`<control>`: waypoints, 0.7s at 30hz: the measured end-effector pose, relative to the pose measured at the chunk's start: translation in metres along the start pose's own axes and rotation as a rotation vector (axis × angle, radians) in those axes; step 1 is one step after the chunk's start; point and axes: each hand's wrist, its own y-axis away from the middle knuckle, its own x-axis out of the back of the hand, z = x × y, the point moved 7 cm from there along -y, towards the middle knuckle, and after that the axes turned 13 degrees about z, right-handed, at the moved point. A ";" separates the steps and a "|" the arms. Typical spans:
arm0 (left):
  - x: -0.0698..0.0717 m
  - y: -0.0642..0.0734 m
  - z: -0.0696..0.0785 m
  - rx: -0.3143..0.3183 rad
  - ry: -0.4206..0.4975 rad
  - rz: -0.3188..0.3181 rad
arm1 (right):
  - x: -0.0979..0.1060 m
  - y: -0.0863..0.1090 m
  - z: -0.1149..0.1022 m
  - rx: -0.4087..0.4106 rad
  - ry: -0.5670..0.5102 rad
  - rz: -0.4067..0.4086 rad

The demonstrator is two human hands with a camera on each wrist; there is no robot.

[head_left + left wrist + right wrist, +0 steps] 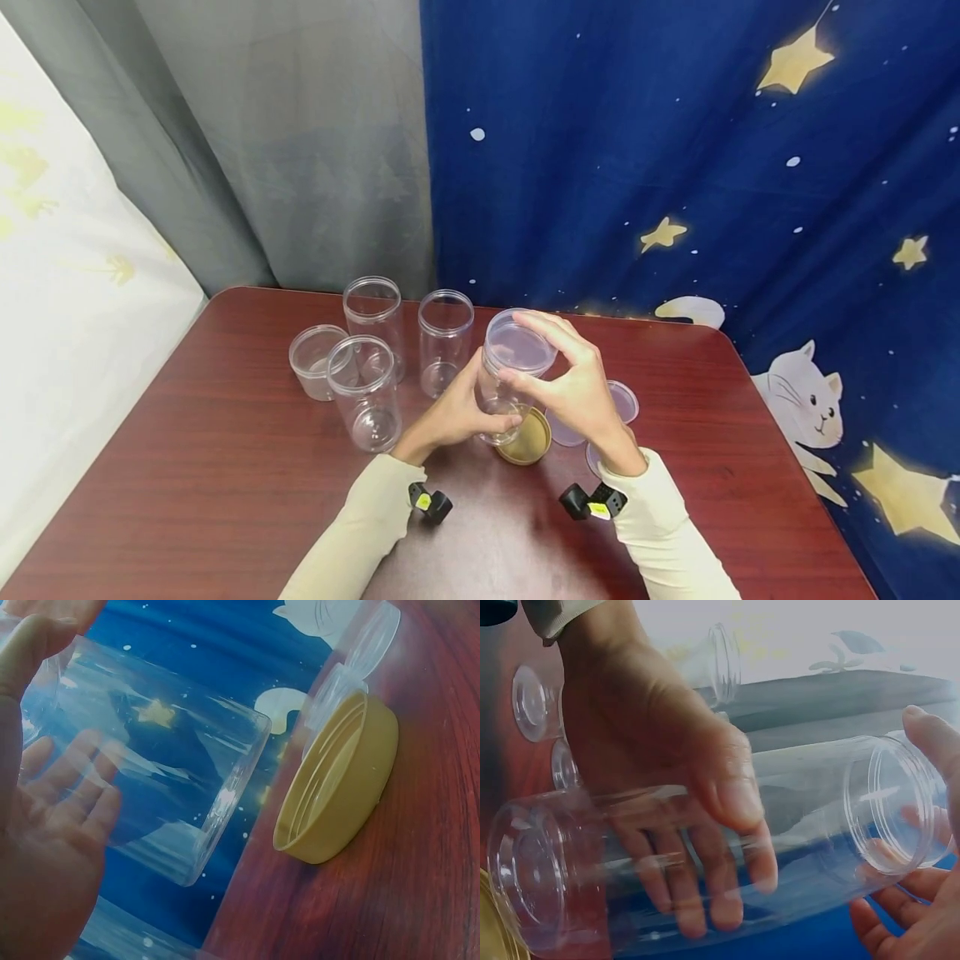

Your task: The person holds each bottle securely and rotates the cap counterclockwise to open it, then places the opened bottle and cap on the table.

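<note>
A tall clear plastic jar (493, 402) is lifted over the table and tilted. My left hand (450, 410) grips its body, the thumb and fingers on either side of the wall. On the jar's mouth sits a clear lid (519, 346), held round its rim by my right hand (583, 387). Whether the lid is screwed on or only resting there I cannot tell. Below the jar's base a gold lid (352, 787) lies on the table with its ridged inside facing up. In the right wrist view the right fingers (900, 900) curve round the mouth end.
Left of the hands stand several lidless clear jars: a tall one (364, 408) in front, two tall ones (373, 321) (446, 333) behind, and a short one (311, 379). More clear lids (624, 402) lie partly under the right forearm. Curtains (540, 167) hang behind the brown table (225, 433).
</note>
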 end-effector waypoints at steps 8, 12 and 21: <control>0.002 -0.001 0.003 -0.019 -0.013 -0.010 | -0.003 0.000 -0.002 -0.011 -0.010 -0.030; 0.001 -0.001 0.004 -0.041 0.009 -0.024 | -0.004 0.000 -0.003 -0.010 -0.030 -0.051; -0.001 -0.001 0.007 -0.053 0.089 -0.085 | -0.006 -0.001 0.000 0.003 -0.077 -0.102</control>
